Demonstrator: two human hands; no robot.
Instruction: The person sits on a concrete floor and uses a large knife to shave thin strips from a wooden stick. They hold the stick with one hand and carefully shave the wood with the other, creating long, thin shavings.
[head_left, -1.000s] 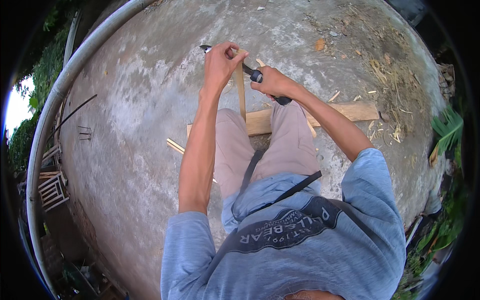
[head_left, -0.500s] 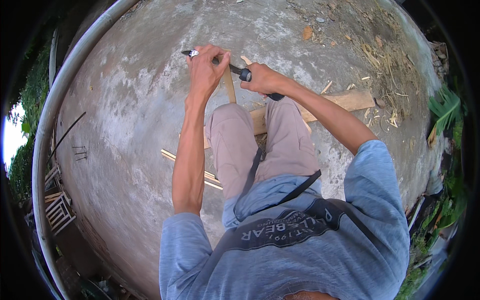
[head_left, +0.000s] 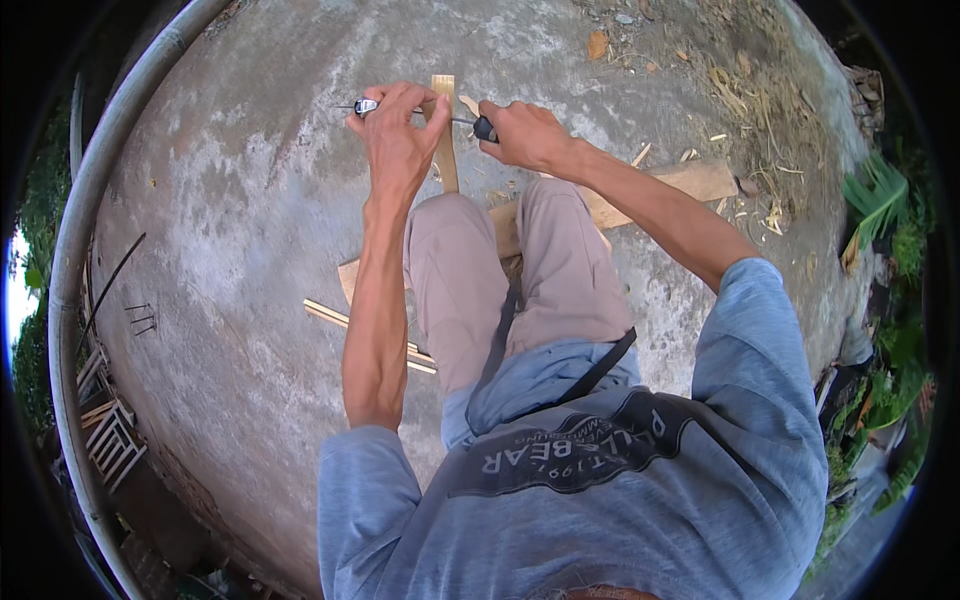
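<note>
A long knife [head_left: 462, 121] with a black handle lies crosswise in front of my knees, its blade seen nearly edge-on. My right hand [head_left: 525, 135] is closed round the handle. Curled over the blade's far part is my left hand [head_left: 402, 125], its thumb toward the wood; a black-and-silver piece and the thin tip show past its fingers. Between my hands, a flat pale wooden strip [head_left: 447, 160] runs away from my left knee, crossing the blade line. The left fingers partly hide the blade, and whether they also touch the strip I cannot tell.
A thick wooden board [head_left: 690, 183] lies on the concrete floor [head_left: 240, 230] beneath my legs. Thin split sticks [head_left: 326, 312] are at the left, and shavings [head_left: 772, 218] at the right. A grey pipe [head_left: 68, 260] curves along the left edge, near a white slatted rack [head_left: 115, 445].
The knife has turned from showing its broad side to nearly edge-on. My left hand has shifted slightly left, and the strip's far end now shows beyond the hands.
</note>
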